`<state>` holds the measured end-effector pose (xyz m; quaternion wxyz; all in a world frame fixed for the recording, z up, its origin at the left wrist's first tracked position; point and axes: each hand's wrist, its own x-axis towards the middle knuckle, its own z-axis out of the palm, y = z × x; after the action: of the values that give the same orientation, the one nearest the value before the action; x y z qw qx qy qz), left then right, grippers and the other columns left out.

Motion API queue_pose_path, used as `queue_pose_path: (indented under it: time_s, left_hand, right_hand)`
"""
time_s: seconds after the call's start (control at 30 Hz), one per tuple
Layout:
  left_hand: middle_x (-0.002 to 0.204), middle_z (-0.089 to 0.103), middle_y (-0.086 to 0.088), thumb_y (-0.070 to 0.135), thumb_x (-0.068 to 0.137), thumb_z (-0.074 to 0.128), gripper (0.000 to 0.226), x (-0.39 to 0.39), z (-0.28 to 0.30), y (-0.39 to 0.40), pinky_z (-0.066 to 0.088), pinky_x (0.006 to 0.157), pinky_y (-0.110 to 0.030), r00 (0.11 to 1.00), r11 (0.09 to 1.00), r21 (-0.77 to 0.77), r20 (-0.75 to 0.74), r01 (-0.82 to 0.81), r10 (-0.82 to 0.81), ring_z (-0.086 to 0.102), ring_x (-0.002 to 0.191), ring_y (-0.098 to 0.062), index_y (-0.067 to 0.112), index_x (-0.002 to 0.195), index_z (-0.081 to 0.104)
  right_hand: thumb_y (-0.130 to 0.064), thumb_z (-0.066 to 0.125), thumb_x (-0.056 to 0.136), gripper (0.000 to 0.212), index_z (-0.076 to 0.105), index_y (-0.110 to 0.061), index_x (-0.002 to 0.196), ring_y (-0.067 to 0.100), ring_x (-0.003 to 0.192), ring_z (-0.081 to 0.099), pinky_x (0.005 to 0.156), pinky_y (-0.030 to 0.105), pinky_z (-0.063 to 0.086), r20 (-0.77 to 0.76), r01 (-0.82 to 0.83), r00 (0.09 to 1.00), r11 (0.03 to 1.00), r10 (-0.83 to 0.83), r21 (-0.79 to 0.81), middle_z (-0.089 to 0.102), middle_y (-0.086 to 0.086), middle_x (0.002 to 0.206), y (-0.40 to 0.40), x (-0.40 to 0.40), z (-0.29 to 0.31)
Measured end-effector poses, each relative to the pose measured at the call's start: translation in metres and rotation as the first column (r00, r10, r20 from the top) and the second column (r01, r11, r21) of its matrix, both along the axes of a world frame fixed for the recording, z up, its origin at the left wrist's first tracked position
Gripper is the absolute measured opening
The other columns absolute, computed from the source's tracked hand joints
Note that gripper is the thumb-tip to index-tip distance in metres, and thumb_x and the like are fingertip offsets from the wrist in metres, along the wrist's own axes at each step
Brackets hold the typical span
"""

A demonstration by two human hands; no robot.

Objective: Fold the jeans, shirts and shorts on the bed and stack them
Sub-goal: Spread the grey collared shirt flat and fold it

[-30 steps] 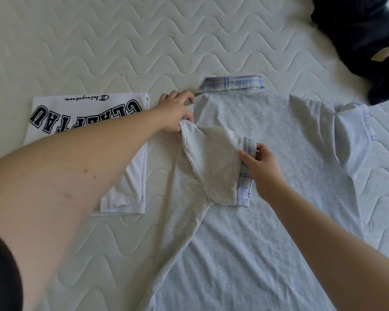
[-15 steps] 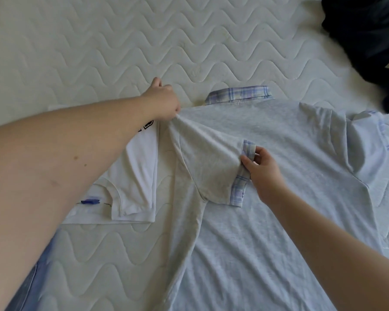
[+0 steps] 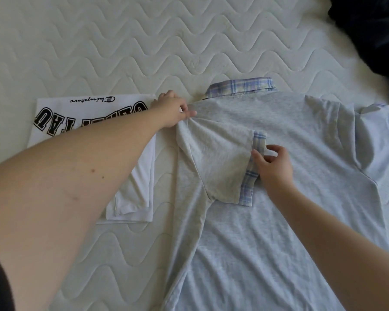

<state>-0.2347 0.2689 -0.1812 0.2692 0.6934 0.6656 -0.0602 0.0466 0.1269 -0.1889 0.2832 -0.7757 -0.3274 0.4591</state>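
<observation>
Both arms reach forward, left hand (image 3: 172,108) pinching with curled fingers, right hand (image 3: 273,167) loosely curled.

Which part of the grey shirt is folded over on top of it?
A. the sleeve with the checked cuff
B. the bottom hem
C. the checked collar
A: the sleeve with the checked cuff lies folded across the grey shirt, with the right hand at its cuff.
</observation>
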Motion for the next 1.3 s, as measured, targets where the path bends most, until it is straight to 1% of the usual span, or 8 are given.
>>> queue_pose_path:
  time_s: [0.1,0.27,0.53,0.67,0.87,0.97,1.1,1.3]
  left_hand:
    - [0.128,0.043,-0.007,0.047,0.080,0.074,0.034,-0.020,0.003,-0.006,0.035,0.104,-0.030,0.994,1.000,-0.031,0.113,0.005,-0.001,0.046,0.115,-0.023,0.025,0.105,0.066]
    - [0.112,0.065,-0.010,0.035,0.088,0.070,0.031,-0.027,0.011,0.003,0.040,0.079,-0.027,1.000,0.998,-0.054,0.028,-0.008,0.009,0.058,0.097,-0.023,0.012,0.108,0.066]
    - [0.097,0.061,-0.008,0.056,0.083,0.067,0.044,0.007,0.018,0.013,0.037,0.069,-0.032,0.994,0.992,0.098,-0.075,-0.074,0.082,0.057,0.093,-0.027,0.014,0.090,0.054]
    - [0.110,0.061,-0.011,0.054,0.084,0.067,0.052,0.033,0.006,0.007,0.038,0.072,-0.033,0.978,0.971,0.161,-0.083,-0.174,0.189,0.058,0.101,-0.032,0.011,0.109,0.052]
    - [0.113,0.051,-0.006,0.043,0.088,0.067,0.055,0.033,-0.010,-0.005,0.038,0.077,-0.030,0.825,0.872,-0.031,0.311,-0.488,0.472,0.051,0.095,-0.022,0.016,0.128,0.042]
    - [0.127,0.058,-0.008,0.034,0.089,0.069,0.049,0.016,-0.010,-0.008,0.042,0.083,-0.025,0.806,0.873,-0.093,0.350,-0.478,0.478,0.056,0.110,-0.022,0.014,0.131,0.054]
    - [0.110,0.065,-0.008,0.027,0.084,0.076,0.035,0.011,-0.008,-0.009,0.044,0.078,-0.025,0.750,0.812,0.042,0.413,-0.583,0.517,0.062,0.098,-0.023,0.011,0.112,0.062]
    - [0.118,0.062,-0.003,0.064,0.088,0.054,0.062,0.026,-0.009,-0.015,0.045,0.093,-0.032,0.661,0.745,-0.220,0.351,-0.630,0.663,0.057,0.113,-0.026,0.013,0.124,0.060]
  right_hand:
    - [-0.049,0.077,0.078,0.056,0.052,-0.024,0.122,0.014,0.079,0.070,0.065,0.034,0.059,-0.054,-0.086,0.995,0.990,0.081,-0.107,0.069,-0.003,0.103,-0.009,-0.001,0.006]
    - [-0.033,0.075,0.084,0.017,0.070,-0.018,0.090,0.026,0.084,0.073,0.079,0.047,0.059,-0.106,-0.232,0.969,0.969,0.223,-0.079,0.075,0.000,0.085,-0.015,0.001,0.017]
    - [-0.033,0.063,0.093,0.014,0.054,-0.025,0.086,0.005,0.069,0.061,0.048,0.016,0.040,0.152,-0.212,0.968,0.974,0.198,0.076,0.064,-0.008,0.083,-0.015,0.017,0.019]
    - [-0.027,0.062,0.094,0.012,0.057,-0.018,0.090,0.002,0.065,0.054,0.046,0.015,0.035,0.234,-0.289,0.932,0.957,0.277,0.019,0.062,-0.007,0.081,-0.016,0.028,0.007]
    - [-0.030,0.065,0.092,0.014,0.062,-0.017,0.097,0.015,0.081,0.062,0.074,0.043,0.057,0.201,-0.310,0.930,0.950,0.309,-0.028,0.066,-0.004,0.091,-0.017,0.034,-0.001]
    - [-0.029,0.065,0.093,0.013,0.063,-0.016,0.094,0.016,0.080,0.063,0.073,0.041,0.056,0.182,-0.297,0.938,0.955,0.296,-0.018,0.066,-0.003,0.090,-0.018,0.035,0.000]
    - [-0.028,0.063,0.094,0.008,0.064,-0.022,0.098,0.018,0.080,0.066,0.064,0.030,0.052,0.131,-0.242,0.963,0.970,0.237,0.023,0.068,-0.006,0.095,-0.021,0.034,-0.001]
    - [-0.038,0.065,0.091,0.018,0.062,-0.021,0.092,0.009,0.076,0.062,0.056,0.022,0.043,0.205,-0.292,0.933,0.955,0.295,-0.046,0.064,-0.010,0.085,-0.021,0.041,-0.004]
